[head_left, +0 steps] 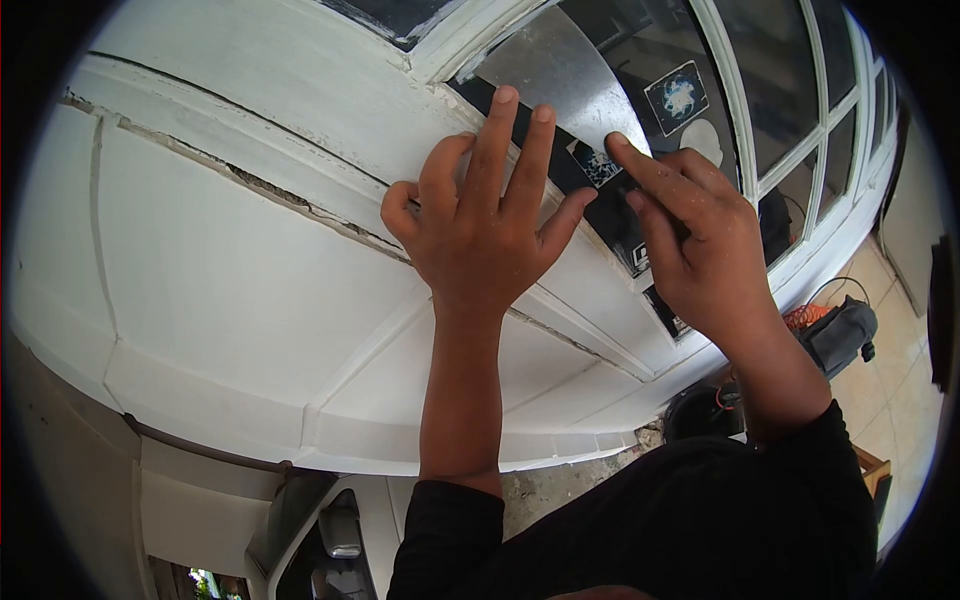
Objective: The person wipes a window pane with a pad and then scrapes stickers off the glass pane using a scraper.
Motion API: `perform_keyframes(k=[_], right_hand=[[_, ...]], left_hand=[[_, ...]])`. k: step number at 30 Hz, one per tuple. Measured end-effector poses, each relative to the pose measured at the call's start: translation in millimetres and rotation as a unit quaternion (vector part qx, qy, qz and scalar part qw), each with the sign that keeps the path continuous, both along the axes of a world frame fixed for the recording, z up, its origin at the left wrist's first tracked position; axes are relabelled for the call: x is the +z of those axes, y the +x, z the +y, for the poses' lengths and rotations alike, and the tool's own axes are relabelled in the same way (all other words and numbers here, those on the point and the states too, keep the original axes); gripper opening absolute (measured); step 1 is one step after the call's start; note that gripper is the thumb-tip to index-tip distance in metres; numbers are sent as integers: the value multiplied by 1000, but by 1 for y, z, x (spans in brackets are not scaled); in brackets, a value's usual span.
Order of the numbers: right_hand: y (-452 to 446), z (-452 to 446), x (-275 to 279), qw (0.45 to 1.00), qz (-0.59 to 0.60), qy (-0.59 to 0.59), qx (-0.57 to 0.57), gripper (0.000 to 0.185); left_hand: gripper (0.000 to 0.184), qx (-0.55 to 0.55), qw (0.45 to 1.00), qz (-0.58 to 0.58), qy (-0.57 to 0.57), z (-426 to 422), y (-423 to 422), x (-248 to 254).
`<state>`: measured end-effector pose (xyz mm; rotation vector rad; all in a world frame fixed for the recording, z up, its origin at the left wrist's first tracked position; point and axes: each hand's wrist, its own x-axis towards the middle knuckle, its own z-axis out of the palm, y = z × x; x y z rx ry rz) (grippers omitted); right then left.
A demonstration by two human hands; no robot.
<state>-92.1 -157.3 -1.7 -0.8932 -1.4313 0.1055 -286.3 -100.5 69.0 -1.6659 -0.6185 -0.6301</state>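
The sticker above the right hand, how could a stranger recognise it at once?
In the white-framed window, look just above the right hand. The sticker sits above a pale round patch. Unlike the lower sticker, it shows one blue-white burst centred on black.

White panelling (220, 270), finished in smooth paint, is broken by a rough, flaked seam (270, 187). A smooth, silvery sheet (560, 70) is marked by a metallic sheen. Window panes (770, 60) are formed of dark, glossy glass. Sleeves (450, 520) are made of matt black cloth.
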Motion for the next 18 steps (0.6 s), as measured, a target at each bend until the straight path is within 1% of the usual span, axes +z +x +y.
perform_keyframes(k=[3,5,8,18], right_hand=[[3,0,0,1000,-3,12,-1,49],[6,0,1,1000,-6,-11,7,48],[8,-3,1,1000,-8,-15,12,48],[11,-4,5,999,-32,-6,-4,47]], left_hand=[[67,1,1000,3,2,1,-1,1],[67,2,1000,8,6,1,-1,1],[66,0,1000,7,2,1,0,1],[67,11,1000,11,7,1,0,2]])
